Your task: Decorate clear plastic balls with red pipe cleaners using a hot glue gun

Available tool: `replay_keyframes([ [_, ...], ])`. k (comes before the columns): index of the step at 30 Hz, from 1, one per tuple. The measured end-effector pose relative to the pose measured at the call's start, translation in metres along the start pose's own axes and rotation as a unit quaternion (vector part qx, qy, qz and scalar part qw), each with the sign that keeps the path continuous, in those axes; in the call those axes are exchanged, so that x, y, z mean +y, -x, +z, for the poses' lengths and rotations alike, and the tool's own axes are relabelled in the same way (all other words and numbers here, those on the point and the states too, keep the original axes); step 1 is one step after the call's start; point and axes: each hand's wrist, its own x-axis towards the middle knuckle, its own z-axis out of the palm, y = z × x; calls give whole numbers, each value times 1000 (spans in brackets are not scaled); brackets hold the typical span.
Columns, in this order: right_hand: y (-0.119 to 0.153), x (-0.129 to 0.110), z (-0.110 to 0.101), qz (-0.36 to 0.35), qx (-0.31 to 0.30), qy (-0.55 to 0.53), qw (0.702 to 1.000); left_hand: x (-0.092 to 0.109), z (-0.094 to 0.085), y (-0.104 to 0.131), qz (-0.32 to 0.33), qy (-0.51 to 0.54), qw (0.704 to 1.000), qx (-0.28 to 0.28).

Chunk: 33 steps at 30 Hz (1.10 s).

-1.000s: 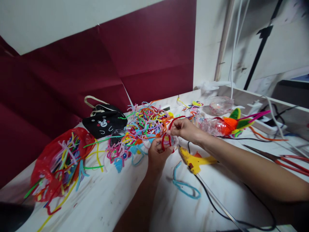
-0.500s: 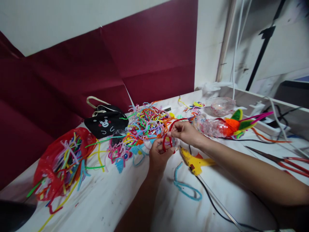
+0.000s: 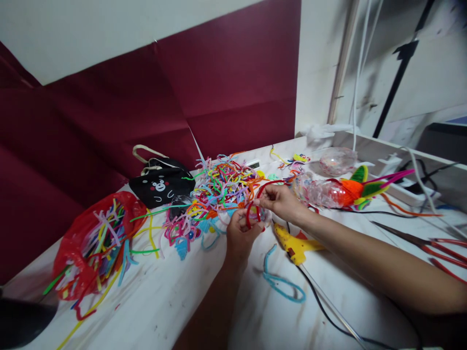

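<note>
My left hand is closed around a small clear plastic piece, with a loop of red pipe cleaner lying over it. My right hand pinches the red pipe cleaner just above, and a length of it arches over the fingers. The clear piece's full shape is hidden by the hands. Just below them lies a yellow glue gun with a clear glue stick in it. A bent light-blue pipe cleaner rests nearer to me on the table.
A tangled heap of pipe cleaners spreads behind my hands. At left sit a red plastic bag of pipe cleaners and a black drawstring bag. To the right are a decorated clear bottle, red-handled scissors and a power strip.
Both hands keep nearly the same hold on the clear piece and red pipe cleaner. The whole view has shifted slightly; the things on the table stay in place.
</note>
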Motion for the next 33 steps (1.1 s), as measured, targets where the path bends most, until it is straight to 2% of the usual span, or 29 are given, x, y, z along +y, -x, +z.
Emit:
replay_keyframes([
  [7,1,1,1,-6,-4,2,1000,-2,-5,-3,5,10,1000,-21],
  [16,3,9,6,-20,19,25,999,-13,-9,-12,7,-19,1000,5],
  [28,10,14,17,-25,50,27,998,-2,-6,-9,-20,-23,999,29],
  [33,12,13,21,-21,57,16,998,-2,-7,-8,-2,-16,999,35],
])
